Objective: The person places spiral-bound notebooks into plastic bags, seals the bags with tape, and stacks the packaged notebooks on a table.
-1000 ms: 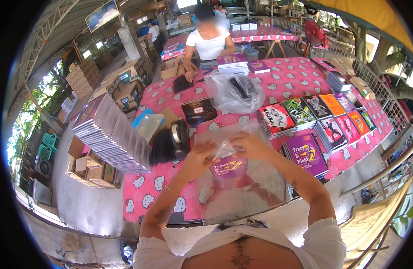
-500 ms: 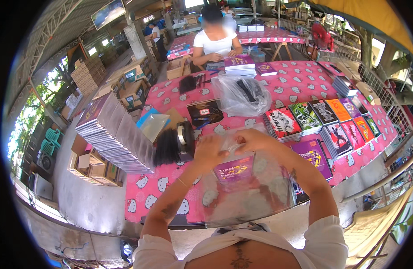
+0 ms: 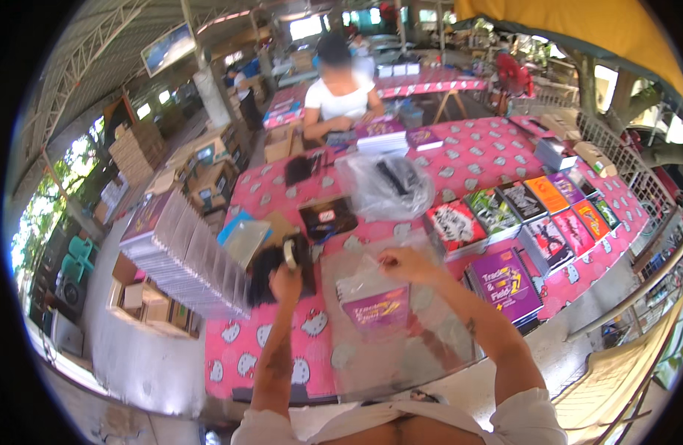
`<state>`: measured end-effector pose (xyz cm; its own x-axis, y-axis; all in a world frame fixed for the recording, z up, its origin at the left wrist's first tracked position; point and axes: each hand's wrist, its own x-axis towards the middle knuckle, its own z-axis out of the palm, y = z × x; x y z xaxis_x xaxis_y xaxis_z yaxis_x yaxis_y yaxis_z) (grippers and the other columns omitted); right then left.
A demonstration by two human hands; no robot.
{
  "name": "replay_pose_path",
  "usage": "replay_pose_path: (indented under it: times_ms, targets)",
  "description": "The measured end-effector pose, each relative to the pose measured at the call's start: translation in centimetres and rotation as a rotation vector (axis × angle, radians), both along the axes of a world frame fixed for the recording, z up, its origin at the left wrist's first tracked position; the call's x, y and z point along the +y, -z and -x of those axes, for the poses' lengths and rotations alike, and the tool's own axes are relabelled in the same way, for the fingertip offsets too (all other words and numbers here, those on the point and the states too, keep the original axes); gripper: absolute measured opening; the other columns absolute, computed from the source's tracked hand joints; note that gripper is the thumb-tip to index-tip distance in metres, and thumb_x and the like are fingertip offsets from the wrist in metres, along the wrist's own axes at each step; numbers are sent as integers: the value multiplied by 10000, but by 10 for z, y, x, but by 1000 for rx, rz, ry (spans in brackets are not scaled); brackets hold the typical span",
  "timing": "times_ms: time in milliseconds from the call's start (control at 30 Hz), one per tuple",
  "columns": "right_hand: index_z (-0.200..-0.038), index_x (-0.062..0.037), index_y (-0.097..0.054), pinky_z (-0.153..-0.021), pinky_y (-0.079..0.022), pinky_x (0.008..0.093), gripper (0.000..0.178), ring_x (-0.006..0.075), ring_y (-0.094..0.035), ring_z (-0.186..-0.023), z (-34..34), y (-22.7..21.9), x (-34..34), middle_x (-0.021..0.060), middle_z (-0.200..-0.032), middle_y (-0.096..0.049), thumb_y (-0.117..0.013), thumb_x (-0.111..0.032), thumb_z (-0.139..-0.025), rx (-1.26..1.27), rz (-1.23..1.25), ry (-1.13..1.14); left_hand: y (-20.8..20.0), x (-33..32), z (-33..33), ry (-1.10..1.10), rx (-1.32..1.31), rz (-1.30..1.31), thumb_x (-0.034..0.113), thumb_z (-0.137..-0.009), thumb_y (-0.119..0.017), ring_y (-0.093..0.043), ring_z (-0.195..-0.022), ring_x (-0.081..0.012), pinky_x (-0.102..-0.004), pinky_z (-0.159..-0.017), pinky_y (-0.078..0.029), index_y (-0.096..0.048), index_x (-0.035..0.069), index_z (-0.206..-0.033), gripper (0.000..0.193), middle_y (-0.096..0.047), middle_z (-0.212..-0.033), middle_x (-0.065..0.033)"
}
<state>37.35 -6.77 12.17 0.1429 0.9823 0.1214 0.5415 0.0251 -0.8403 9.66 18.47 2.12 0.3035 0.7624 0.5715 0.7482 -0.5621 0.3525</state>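
A purple notebook (image 3: 376, 310) lies inside a clear plastic bag (image 3: 360, 280) on a glass sheet (image 3: 445, 337) in front of me. My right hand (image 3: 402, 264) is closed at the far edge of the bag, its fingertips pinching the plastic. My left hand (image 3: 286, 283) is away from the bag, with curled, slightly blurred fingers touching the near side of a tape roll (image 3: 289, 254). Whatever those fingers hold is too small to see. The roll sits in a dark dispenser beside a bundle of black strips (image 3: 263, 276).
Left stands a tall stack of wrapped notebooks (image 3: 186, 248). Piles of colourful notebooks (image 3: 456, 226) and a purple notebook stack (image 3: 504, 285) are right. Beyond lie a dark box (image 3: 328, 219) and a bulky clear plastic bag (image 3: 386, 185). A co-worker (image 3: 340, 96) sits opposite.
My left hand has left the bag and moved left and nearer, to the tape roll. My right hand stays at the bag's far edge. The view has shifted slightly.
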Motion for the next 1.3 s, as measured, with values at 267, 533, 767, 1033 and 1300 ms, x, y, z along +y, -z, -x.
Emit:
replay_pose_path:
  times_ms: [267, 533, 767, 1033, 1300]
  targets:
    - [-1077, -50, -675, -733, -525, 338, 290, 180, -681, -799, 7, 2, 3, 87, -868, -719, -710, -246, -866, 33, 42, 31, 25, -13, 28, 90, -917, 1096, 193, -872, -725, -500, -554, -62, -219, -520, -432, -700, 107, -972, 134, -624, -785, 30]
    - [-1109, -64, -683, -723, -524, 333, 299, 181, -680, -789, 22, -4, 9, 92, -868, -718, -718, -226, -860, 31, 20, 31, 36, -5, 90, -243, 271, 560, 172, -870, -651, -710, -772, -288, -430, -684, -571, -718, 69, -943, 143, -734, -894, -119]
    - [-1101, -49, -650, -719, -524, 338, 276, 166, -666, -769, 23, 5, 4, 85, -824, -704, -710, -171, -860, -66, -22, 109, -194, -77, -32, 926, 173, 429, 263, -831, -704, -654, -706, -361, -419, -649, -500, -700, 39, -866, 227, -654, -753, -175]
    - [-1080, -58, -635, -697, -529, 337, 252, 180, -670, -734, 21, -8, -6, 78, -806, -698, -695, -164, -858, -35, -11, 147, -137, -31, -165, 1331, 1118, 771, 380, -827, -722, -644, -775, -127, -319, -694, -501, -724, 35, -971, 374, -712, -845, -60]
    - [-1233, -100, -574, -782, -530, 336, 409, 182, -647, -863, 26, 5, -7, 92, -989, -653, -723, -218, -870, -7, -10, 148, -16, 2, -125, 1067, 146, 1535, 396, -885, -671, -611, -1087, -173, -340, -925, -479, -560, -18, -1306, 601, -655, -1181, -113]
